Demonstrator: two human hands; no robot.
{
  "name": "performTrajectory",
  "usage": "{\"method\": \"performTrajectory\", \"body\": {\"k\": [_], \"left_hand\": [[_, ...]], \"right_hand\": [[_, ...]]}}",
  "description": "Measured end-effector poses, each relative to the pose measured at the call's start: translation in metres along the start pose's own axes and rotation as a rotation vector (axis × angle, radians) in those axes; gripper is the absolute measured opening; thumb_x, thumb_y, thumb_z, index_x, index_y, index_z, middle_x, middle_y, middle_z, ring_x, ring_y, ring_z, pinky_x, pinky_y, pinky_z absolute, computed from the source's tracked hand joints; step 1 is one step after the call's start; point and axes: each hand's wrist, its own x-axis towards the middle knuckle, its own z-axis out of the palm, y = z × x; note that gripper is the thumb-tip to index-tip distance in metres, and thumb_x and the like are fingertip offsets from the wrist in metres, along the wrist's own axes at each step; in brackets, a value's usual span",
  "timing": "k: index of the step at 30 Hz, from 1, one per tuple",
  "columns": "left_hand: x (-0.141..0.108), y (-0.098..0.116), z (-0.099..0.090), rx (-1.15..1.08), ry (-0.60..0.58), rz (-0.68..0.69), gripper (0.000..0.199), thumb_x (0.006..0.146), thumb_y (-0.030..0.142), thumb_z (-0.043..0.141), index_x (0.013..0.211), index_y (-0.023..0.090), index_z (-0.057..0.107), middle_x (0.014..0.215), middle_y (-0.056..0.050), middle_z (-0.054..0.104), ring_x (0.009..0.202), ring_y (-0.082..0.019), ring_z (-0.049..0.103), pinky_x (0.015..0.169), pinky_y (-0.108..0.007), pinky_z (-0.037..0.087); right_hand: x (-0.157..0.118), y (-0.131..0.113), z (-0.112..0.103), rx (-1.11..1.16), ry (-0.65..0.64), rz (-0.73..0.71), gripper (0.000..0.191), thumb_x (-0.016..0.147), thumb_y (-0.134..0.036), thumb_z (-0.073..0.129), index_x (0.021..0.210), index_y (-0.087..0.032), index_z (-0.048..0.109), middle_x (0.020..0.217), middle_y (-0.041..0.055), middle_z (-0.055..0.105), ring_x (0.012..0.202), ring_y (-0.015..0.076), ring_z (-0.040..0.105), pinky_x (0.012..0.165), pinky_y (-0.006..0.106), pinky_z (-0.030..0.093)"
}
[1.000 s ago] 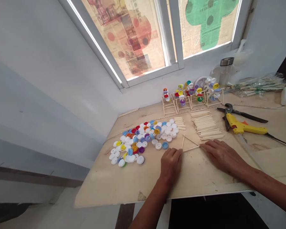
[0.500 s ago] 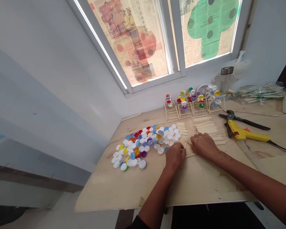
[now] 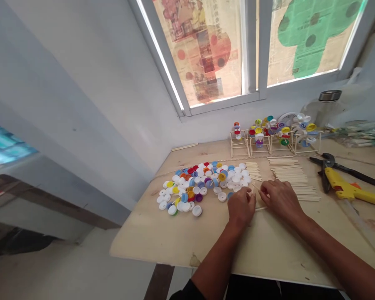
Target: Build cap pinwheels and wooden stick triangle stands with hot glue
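Over the worktable, my left hand (image 3: 242, 206) is closed, thumb and fingers pinched on a thin wooden stick (image 3: 253, 188) that rises past its fingertips. Close by on the right, my right hand (image 3: 281, 198) has its fingers bent together around the end of another stick, mostly hidden by the fingers. One more wooden stick (image 3: 260, 208) lies low between the two hands. Left of my left hand spreads a heap of bottle caps (image 3: 190, 195), mostly white with some coloured ones. Rows of loose sticks (image 3: 292, 177) lie just beyond my right hand.
Small stick stands with bottle-cap wheels (image 3: 259, 137) line the table's back. On the right are a yellow glue gun (image 3: 346, 187) and black-handled pliers (image 3: 328, 162). Behind stand a bottle (image 3: 328, 106) and bagged sticks (image 3: 362, 134). The table's left edge (image 3: 125, 225) drops to the floor.
The camera has turned left, so everything sits further right in view. Both hands stay at the sticks, with only slight finger movement.
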Motion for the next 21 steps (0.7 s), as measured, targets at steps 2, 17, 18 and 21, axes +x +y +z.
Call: {"method": "performTrajectory", "body": {"k": [2,17,18,21], "left_hand": [[0.000,0.000,-0.001,-0.066,0.008,-0.020,0.025,0.083,0.029,0.054,0.101,0.018,0.067,0.074,-0.004,0.072,0.069,-0.017,0.065,0.066,-0.027,0.044],[-0.025,-0.030,-0.036,-0.569,0.023,-0.163,0.012,0.075,0.022,0.054,0.070,0.015,0.063,0.053,0.001,0.059,0.050,-0.011,0.055,0.051,-0.020,0.040],[-0.032,-0.037,-0.043,-0.604,0.019,-0.202,0.012,0.074,0.022,0.054,0.069,0.015,0.062,0.051,0.002,0.058,0.047,-0.010,0.053,0.049,-0.020,0.039],[-0.054,-0.058,-0.060,-0.664,0.022,-0.332,0.012,0.074,0.025,0.056,0.073,0.014,0.062,0.049,0.003,0.057,0.038,-0.007,0.044,0.042,-0.018,0.034]], "right_hand": [[-0.002,0.001,0.004,0.027,0.031,-0.021,0.017,0.085,-0.027,0.049,0.074,-0.019,0.060,0.073,0.0036,0.067,0.075,0.0200,0.059,0.068,0.031,0.029],[-0.020,-0.002,0.010,0.366,0.439,-0.016,0.020,0.089,-0.033,0.045,0.087,-0.020,0.060,0.082,0.0051,0.069,0.080,0.0204,0.061,0.076,0.034,0.038],[-0.021,-0.002,0.010,0.377,0.447,-0.001,0.020,0.089,-0.033,0.045,0.088,-0.020,0.060,0.082,0.0052,0.068,0.080,0.0207,0.061,0.076,0.034,0.039],[-0.023,-0.004,0.011,0.395,0.441,0.033,0.021,0.088,-0.034,0.045,0.088,-0.020,0.060,0.082,0.0051,0.068,0.081,0.0212,0.060,0.076,0.034,0.039]]}}
